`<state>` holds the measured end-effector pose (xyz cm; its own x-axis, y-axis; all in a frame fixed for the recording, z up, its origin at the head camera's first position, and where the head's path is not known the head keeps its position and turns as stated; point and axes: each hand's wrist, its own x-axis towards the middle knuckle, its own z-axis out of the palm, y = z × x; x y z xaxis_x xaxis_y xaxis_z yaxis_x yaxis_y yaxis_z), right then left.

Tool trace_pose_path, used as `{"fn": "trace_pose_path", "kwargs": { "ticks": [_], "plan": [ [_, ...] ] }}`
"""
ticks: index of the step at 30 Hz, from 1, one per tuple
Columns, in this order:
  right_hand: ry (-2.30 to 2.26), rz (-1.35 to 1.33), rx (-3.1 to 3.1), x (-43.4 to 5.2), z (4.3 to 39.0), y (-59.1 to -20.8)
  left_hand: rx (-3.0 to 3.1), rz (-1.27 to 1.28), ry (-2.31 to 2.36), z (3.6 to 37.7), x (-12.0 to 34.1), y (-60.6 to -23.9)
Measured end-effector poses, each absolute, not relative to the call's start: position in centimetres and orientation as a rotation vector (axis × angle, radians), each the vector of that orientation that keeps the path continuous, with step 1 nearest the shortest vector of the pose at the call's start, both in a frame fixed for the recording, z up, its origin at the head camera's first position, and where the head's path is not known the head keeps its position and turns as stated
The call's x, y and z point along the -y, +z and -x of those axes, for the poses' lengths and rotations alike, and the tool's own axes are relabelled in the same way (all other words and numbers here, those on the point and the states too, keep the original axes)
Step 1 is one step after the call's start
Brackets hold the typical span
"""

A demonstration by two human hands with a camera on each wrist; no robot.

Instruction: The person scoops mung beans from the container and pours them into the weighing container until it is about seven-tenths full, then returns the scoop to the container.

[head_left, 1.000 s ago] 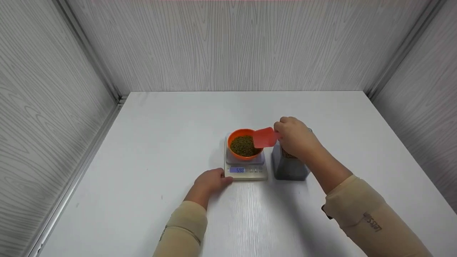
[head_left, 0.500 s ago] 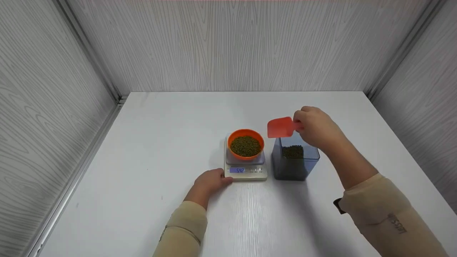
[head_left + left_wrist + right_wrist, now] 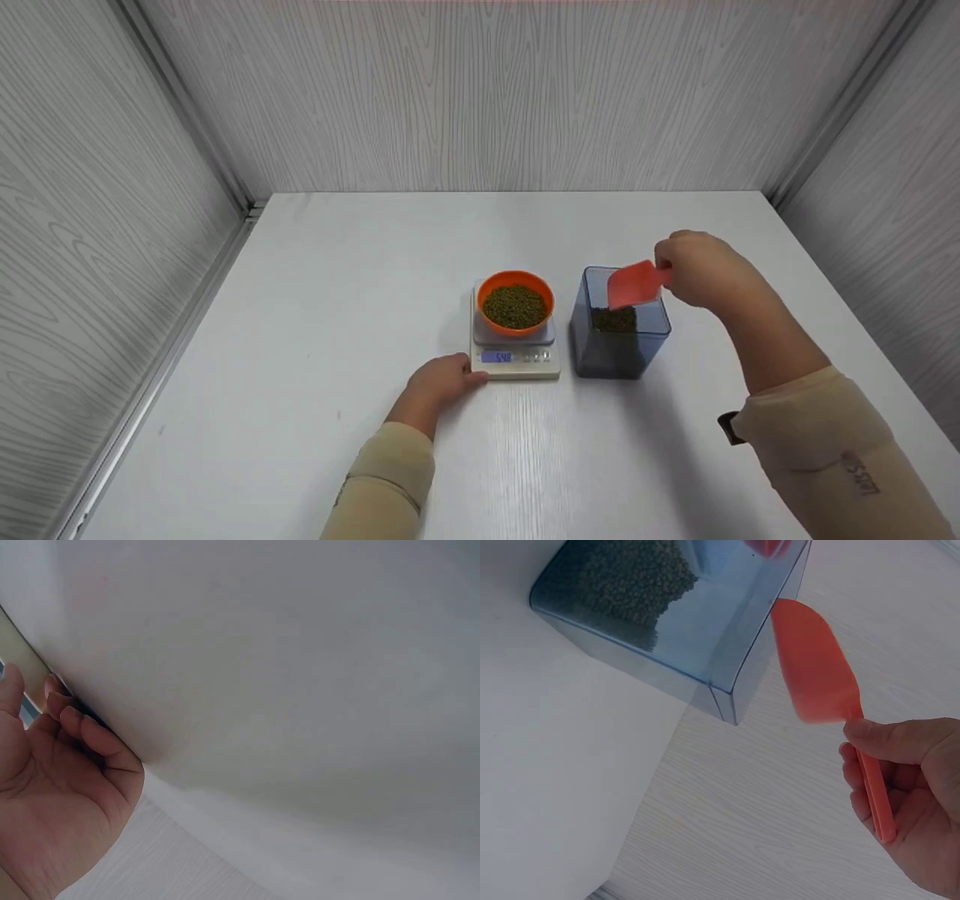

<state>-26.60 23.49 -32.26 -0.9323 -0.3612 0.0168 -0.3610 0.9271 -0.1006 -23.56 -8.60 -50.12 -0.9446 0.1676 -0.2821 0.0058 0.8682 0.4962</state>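
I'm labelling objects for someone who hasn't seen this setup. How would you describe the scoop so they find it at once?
On the white table, look right of the kitchen scale and its orange bowl to the clear blue-grey container of green beans. The scoop hangs over its opening, gripped by the right hand. It is the only flat red plastic tool with a thin handle.

Beige long sleeves (image 3: 817,427); the right one bears dark lettering (image 3: 868,474).
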Motion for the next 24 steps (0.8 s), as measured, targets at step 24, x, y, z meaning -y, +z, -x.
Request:
{"fn": "trace_pose_path", "kwargs": {
  "ticks": [24],
  "plan": [
    [0.309,0.71,-2.93,-20.8,27.2,-38.2,-2.722,-0.143,0.73,23.5,8.7,-49.9]
  ]
}}
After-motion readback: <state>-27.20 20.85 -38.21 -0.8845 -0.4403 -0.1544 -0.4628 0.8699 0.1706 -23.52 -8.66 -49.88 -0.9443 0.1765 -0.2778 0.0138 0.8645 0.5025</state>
